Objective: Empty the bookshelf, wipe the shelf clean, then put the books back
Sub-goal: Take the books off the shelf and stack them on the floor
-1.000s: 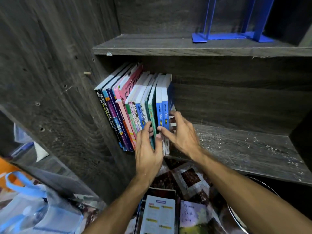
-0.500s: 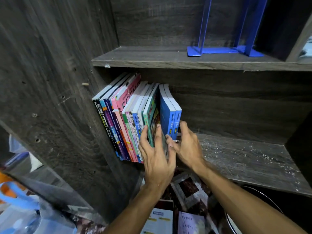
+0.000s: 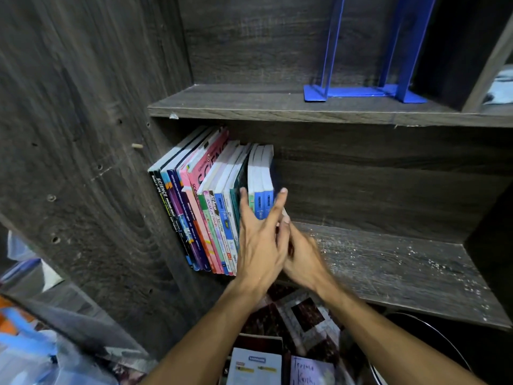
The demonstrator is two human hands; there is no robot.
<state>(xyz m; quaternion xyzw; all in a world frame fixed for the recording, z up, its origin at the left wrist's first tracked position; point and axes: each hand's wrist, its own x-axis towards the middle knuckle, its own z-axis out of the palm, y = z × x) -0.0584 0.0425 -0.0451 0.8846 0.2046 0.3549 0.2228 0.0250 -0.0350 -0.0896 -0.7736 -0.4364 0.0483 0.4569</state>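
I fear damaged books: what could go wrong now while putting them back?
The blue books at the row's right end have only the left hand and right hand as support; the blue bookend stands one shelf up, so they may topple. White specks on the shelf, dust or drops, could soil covers.

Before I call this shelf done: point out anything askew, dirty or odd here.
The row of books leans left against the side panel rather than standing upright. White specks lie scattered over the bare right part of the lower shelf. A wooden peg sticks out of the side panel.
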